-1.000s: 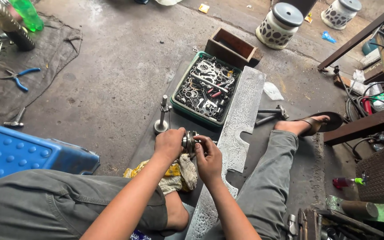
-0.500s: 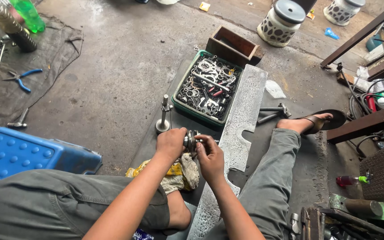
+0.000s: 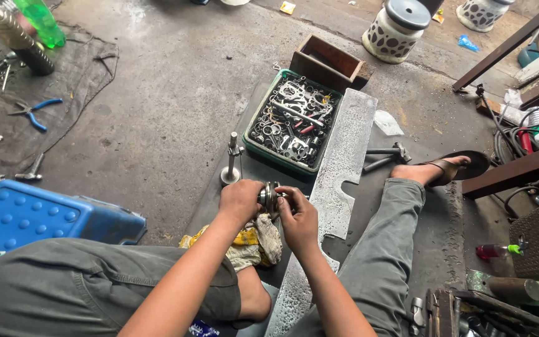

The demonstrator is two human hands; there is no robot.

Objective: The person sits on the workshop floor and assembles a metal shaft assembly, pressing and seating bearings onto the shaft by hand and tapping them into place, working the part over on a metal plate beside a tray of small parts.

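One blue plastic stool [image 3: 29, 215] sits at nine o'clock from the hands, with one blue-handled pair of pliers [image 3: 31, 112] at ten o'clock on a dark cloth. One upright metal shaft [image 3: 231, 161] stands just beside the left hand [image 3: 239, 201], at eleven o'clock from it. Both forearms reach forward over the lap; the left hand's fingers are curled tight around one small round metal part [image 3: 267, 196], and the right hand [image 3: 297, 218] pinches its other side with bent fingers, above one yellow rag [image 3: 254, 244]. One green tray [image 3: 294, 122] of many small metal rings and fittings lies at twelve o'clock, one long steel plate [image 3: 338, 187] beside it at one o'clock.
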